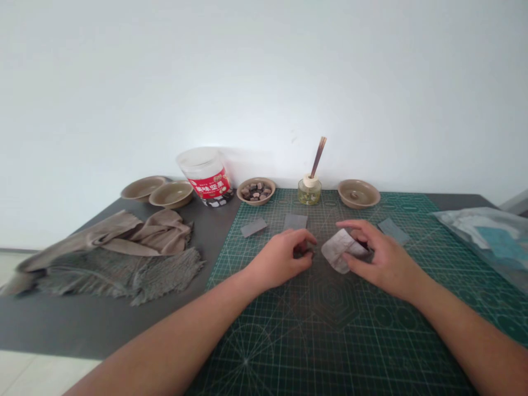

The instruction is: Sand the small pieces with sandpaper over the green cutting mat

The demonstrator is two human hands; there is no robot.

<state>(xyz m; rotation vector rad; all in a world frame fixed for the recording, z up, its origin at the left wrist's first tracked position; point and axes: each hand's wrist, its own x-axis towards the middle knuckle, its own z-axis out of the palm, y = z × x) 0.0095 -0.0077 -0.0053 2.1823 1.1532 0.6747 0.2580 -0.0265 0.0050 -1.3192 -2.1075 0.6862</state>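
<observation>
My right hand (pixel 381 256) pinches a creased, curled piece of sandpaper (pixel 336 250) between thumb and fingers, its pale back facing me and a darker side showing at the edge. To its left, my left hand (pixel 289 253) is held just above the green cutting mat (pixel 284 341). Its fingers curl in towards the thumb, and whatever lies between them is too small and dark to make out. Flat grey sandpaper pieces lie around the hands: one (pixel 254 227) at the left, another (pixel 296 221) behind my left hand, and a third (pixel 394 231) beyond my right hand.
Along the wall stand a bowl of small stones (pixel 256 201), a reed diffuser (pixel 309 192), another bowl (pixel 358 201), a red-labelled plastic tub (pixel 208 179) and two bowls (pixel 171 195) at the left. Brown and grey cloths (pixel 124 264) lie left; a clear plastic bag (pixel 490 236) lies right.
</observation>
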